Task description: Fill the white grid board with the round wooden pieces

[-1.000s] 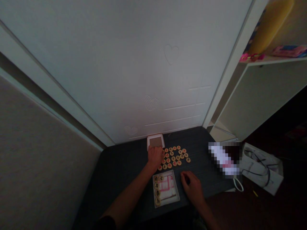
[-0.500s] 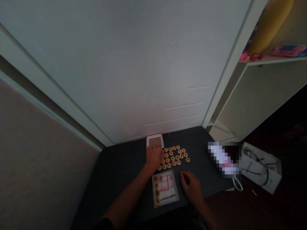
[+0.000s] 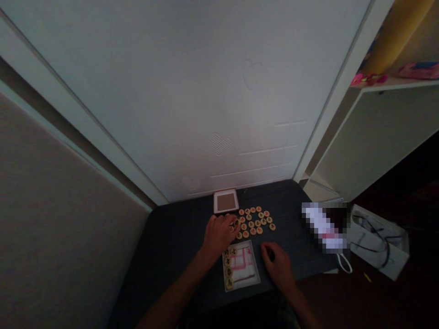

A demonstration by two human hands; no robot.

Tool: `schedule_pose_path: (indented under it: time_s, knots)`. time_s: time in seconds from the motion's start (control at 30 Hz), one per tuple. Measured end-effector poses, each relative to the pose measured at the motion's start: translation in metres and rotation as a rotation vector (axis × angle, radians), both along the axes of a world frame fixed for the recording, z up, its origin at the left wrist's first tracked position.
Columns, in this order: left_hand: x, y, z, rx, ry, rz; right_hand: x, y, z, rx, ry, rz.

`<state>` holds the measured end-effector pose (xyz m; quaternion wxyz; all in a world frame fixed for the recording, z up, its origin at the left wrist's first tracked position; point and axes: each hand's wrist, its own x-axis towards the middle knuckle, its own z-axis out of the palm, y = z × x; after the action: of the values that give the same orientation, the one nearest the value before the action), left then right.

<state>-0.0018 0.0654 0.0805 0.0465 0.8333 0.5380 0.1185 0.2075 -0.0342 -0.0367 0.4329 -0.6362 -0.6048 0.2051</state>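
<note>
Dark table (image 3: 171,233): left hand (image 3: 219,234) forward, right hand (image 3: 279,265) nearer, both half-curled, holds unclear; tan discs (image 3: 251,225), red/black-marked, beside left.

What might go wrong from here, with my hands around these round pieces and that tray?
Your left hand is at the edge of closely spaced round pieces, so it might nudge neighbours out of place. The shallow tray sits near the front edge of the table, beside your right hand; a bump could shift it and jostle the pieces inside.
</note>
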Motion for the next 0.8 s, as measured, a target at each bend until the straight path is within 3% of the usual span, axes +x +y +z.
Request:
schedule_pose_path:
  time_s: [0.1,0.23,0.37,0.47,0.6,0.8]
  knots:
    - [-0.001,-0.021,-0.006,-0.011,-0.047,-0.037,-0.004,0.002,0.009,-0.023,0.069,0.020]
    - [0.000,-0.045,-0.020,-0.032,-0.223,-0.086,-0.015,0.005,0.033,-0.074,0.204,0.106]
    - [0.003,-0.058,-0.031,-0.012,-0.292,-0.179,-0.029,0.011,0.055,-0.122,0.340,0.207]
    - [0.004,-0.062,-0.032,0.030,-0.334,-0.242,-0.034,0.015,0.062,-0.153,0.427,0.232]
    - [-0.005,-0.054,-0.030,0.039,-0.380,-0.292,-0.033,0.017,0.060,-0.191,0.520,0.227]
    - [-0.033,-0.013,-0.038,0.045,-0.243,-0.189,-0.022,0.015,0.053,-0.234,0.593,0.182]
